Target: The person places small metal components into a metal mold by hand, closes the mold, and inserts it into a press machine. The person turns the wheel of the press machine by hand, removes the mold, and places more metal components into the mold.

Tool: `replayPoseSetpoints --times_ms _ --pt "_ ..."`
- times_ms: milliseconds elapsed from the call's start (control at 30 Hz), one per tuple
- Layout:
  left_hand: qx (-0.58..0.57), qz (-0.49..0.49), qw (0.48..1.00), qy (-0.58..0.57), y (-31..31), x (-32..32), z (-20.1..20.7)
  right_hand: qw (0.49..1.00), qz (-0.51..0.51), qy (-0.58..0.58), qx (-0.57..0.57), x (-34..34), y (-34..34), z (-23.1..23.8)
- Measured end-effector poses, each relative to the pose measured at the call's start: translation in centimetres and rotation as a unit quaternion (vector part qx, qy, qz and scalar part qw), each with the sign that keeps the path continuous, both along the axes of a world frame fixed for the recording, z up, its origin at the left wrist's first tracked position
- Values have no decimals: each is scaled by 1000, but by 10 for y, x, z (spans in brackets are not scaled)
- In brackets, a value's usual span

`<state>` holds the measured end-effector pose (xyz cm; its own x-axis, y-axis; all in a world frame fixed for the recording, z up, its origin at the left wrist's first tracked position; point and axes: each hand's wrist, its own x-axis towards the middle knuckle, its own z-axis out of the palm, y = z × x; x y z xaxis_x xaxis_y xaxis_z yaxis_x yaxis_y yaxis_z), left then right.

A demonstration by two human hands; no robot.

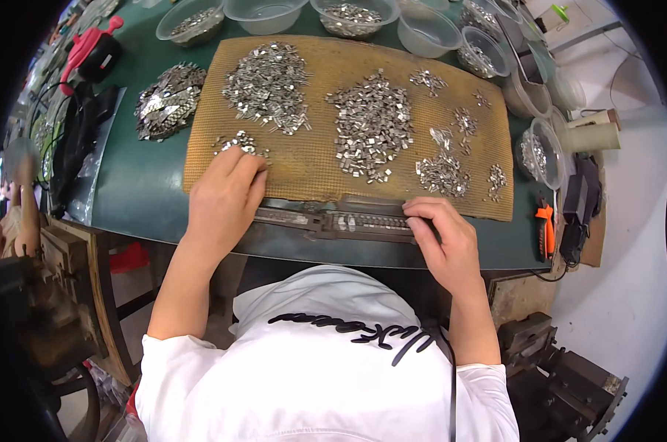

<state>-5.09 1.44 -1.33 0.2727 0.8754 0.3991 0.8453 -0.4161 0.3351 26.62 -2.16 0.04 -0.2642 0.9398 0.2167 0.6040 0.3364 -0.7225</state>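
Note:
A long dark metal jig (374,225) lies along the near edge of the ribbed tan mat, with a row of small shiny metal links (355,221) set in its channel. My left hand (227,195) is over the mat's near left, fingers drawn together at a small pile of metal pieces (239,141); what its fingertips hold is hidden. At the jig's right end, my right hand (450,239) has thumb and forefinger pinched over the channel. Whatever lies between those fingertips is too small to tell.
On the tan mat (311,162) lie large heaps of metal pieces (374,125) and several smaller piles. Clear plastic bowls (429,33) line the back and right. A pile of linked metal bands (170,99) lies left; orange-handled pliers (545,228) lie right.

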Motion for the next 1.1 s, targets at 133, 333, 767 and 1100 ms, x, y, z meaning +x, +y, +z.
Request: replayPoseSetpoints --times_ms 133,333,767,1100 --pt "-8 -12 998 -53 -2 17 -2 999 -23 13 -18 23 0 -8" --pt "-51 -145 976 -156 -11 52 1 999 -11 32 23 19 -4 -23" --pt "-63 -252 958 -125 -9 77 -3 997 -47 55 38 19 -12 -32" --pt "-43 -201 970 -131 -8 82 -3 998 -43 26 49 16 -10 -21"
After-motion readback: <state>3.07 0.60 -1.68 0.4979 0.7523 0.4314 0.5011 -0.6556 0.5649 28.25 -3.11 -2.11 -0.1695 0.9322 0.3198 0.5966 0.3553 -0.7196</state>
